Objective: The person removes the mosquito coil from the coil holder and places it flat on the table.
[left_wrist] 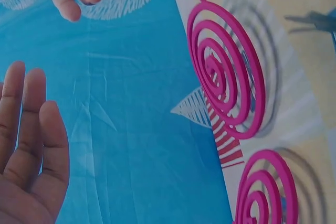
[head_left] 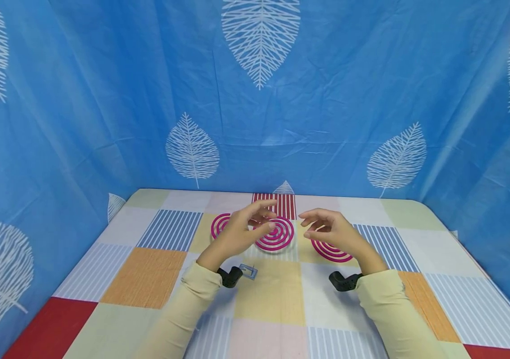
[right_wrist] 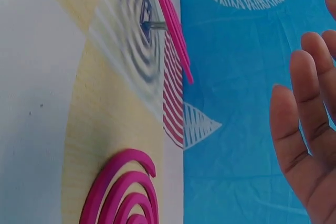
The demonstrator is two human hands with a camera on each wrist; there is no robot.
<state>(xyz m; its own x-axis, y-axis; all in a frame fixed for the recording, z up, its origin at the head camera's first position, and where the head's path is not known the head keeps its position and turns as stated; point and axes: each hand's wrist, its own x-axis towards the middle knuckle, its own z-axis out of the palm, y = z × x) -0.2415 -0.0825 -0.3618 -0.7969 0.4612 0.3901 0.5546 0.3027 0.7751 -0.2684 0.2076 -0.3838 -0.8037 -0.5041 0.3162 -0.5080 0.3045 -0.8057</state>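
Both bare hands hover over the patchwork cloth, palms facing each other with a gap between, fingers loosely bent. My left hand (head_left: pixel 248 227) overlaps the left pink spiral coil (head_left: pixel 213 229) and part of the middle spiral coil (head_left: pixel 274 249) in the head view. My right hand (head_left: pixel 333 230) is in front of the right spiral coil (head_left: pixel 333 260). Neither hand holds anything. In the right wrist view the middle coil (right_wrist: pixel 176 30) appears nearly edge-on, raised on a small metal stand (right_wrist: pixel 147 22). The coils resemble mosquito coils.
A small blue-grey metal stand (head_left: pixel 248 271) with an upright prong lies beside my left wrist. Patchwork cloth (head_left: pixel 268 289) covers the table. A blue curtain (head_left: pixel 326 124) with white leaf prints encloses the back and sides. Black wrist cameras (head_left: pixel 344 281) hang beneath both wrists.
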